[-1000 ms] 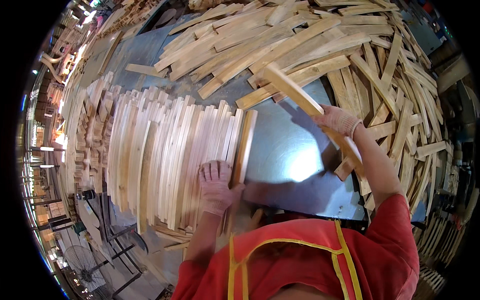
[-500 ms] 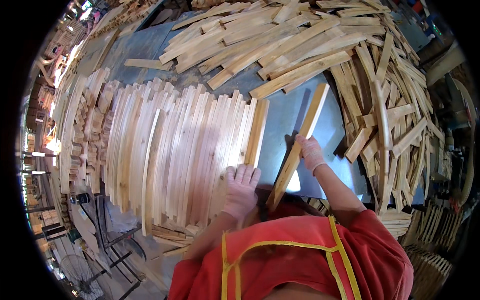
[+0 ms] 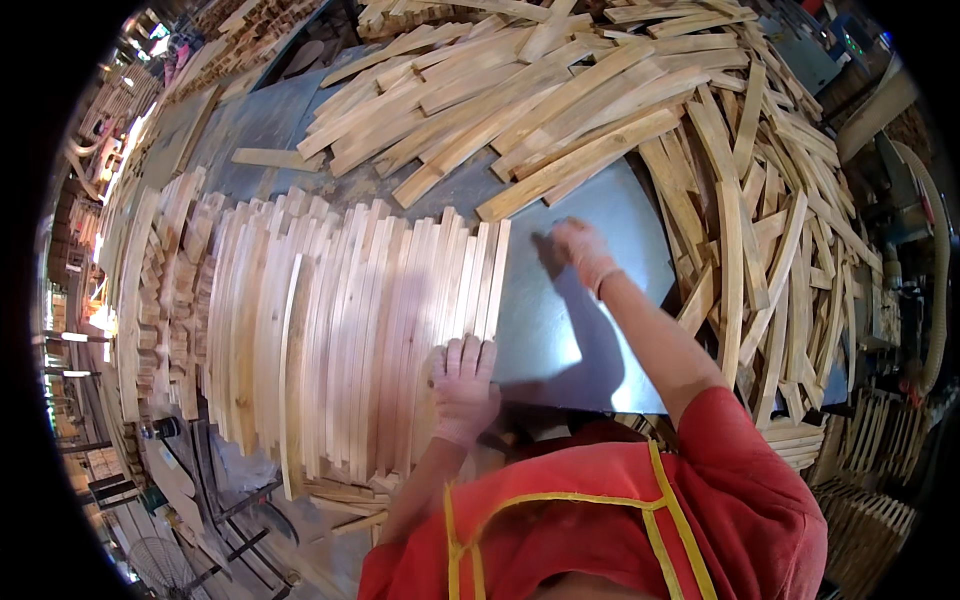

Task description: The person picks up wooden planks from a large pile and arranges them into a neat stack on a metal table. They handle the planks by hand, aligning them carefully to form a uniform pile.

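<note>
My left hand (image 3: 465, 390), in a pale glove, lies flat with its fingers stretched over the near right end of a row of light wooden strips (image 3: 375, 320). The strips lie side by side, and a pale strip (image 3: 497, 285) forms the row's right edge. Over the bare blue-grey tabletop (image 3: 530, 330), my gloved right hand (image 3: 582, 248) reaches forward with curled fingers and no board in them. It is just short of the near end of the piled wooden boards (image 3: 580, 160), apart from them.
A tangled heap of boards (image 3: 785, 270) covers the right side. Stacked wood pieces (image 3: 165, 300) stand left of the row. At the lower left are a dark metal frame (image 3: 240, 540) and a fan (image 3: 160, 565). A pale hose (image 3: 935, 290) curves at the far right.
The board in my right hand is gone, and that hand has moved forward and left. The yellowish board at the row's right edge is gone too. Boards on the right heap lie differently.
</note>
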{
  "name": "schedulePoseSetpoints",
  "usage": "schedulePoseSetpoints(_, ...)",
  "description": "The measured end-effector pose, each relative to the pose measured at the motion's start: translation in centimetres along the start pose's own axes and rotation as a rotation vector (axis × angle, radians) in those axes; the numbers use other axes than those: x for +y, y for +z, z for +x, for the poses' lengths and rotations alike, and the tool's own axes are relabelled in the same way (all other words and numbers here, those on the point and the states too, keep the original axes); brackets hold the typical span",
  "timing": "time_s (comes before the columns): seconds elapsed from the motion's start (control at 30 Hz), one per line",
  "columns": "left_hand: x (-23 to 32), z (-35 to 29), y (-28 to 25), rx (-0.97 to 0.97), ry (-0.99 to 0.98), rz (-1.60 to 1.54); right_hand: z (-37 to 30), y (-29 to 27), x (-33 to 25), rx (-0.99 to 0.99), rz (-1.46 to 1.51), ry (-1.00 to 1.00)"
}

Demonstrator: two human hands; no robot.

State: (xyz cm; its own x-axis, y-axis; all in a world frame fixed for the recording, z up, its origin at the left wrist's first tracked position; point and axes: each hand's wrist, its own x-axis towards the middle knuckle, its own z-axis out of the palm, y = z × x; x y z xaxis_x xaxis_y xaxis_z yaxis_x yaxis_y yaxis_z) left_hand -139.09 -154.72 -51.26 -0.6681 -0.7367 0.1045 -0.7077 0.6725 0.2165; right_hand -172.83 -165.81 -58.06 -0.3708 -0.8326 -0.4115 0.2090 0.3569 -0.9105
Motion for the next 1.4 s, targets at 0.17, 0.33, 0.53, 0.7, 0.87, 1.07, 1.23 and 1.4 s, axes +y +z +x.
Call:
schedulePoseSetpoints(0.17,-0.4,-0.4,0.9,0.04,-0.019,-0.039,9.6,-3.0,-7.3,0.46,0.366,0.156)
schedulePoseSetpoints(0.33,-0.5,1.4,0.7,0.056,0.059,0.004,21.2,-9.7,-5.2,0.467,0.522,-0.014)
schedulePoseSetpoints(0.53,0.0,-0.1,0.9,0.024,-0.029,0.01,4.0,-7.3,-10.4,-0.059,0.837,-0.034)
schedulePoseSetpoints(0.7,0.0,0.9,-1.1,0.006,-0.09,-0.279,-8.3,-7.2,-2.4,-0.223,0.943,0.029)
schedulePoseSetpoints(0.87,5.2,2.7,-5.3,-0.457,-0.417,-0.859,-15.9,-1.0,1.6,-0.13,0.743,0.057)
schedulePoseSetpoints(1.07,1.3,-4.7,-6.8,-0.264,-0.416,-0.639,-19.2,5.1,3.6,0.244,0.471,0.247)
schedulePoseSetpoints(1.23,-8.8,-12.7,-10.9,0.11,-0.575,-0.257,-24.6,8.6,5.5,-0.067,-0.484,0.139)
schedulePoseSetpoints(1.4,-18.0,-18.6,-14.5,0.324,-0.398,0.541,-21.6,9.8,9.0,-0.304,-0.66,-0.081)
